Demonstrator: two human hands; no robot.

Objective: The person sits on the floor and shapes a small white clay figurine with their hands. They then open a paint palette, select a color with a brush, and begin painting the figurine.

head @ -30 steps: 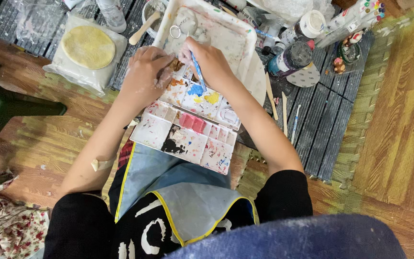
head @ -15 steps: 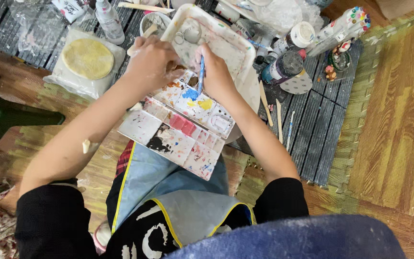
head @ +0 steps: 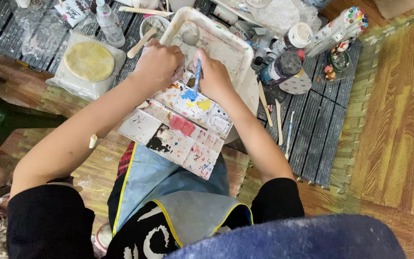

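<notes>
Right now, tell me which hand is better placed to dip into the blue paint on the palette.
Right. The right hand already holds the brush, its tip pointing down at the blue paint on the palette. The left hand has no brush.

A white sachet [head: 71, 10] with dark lettering lies at eleven o'clock on the slatted worktop [head: 322, 124]. Beside it stands a clear bottle [head: 109, 25] with a pale label. At one o'clock, a white-capped jar [head: 297, 36] and a dark-lidded jar [head: 281, 67] with a blue label stand together.
</notes>
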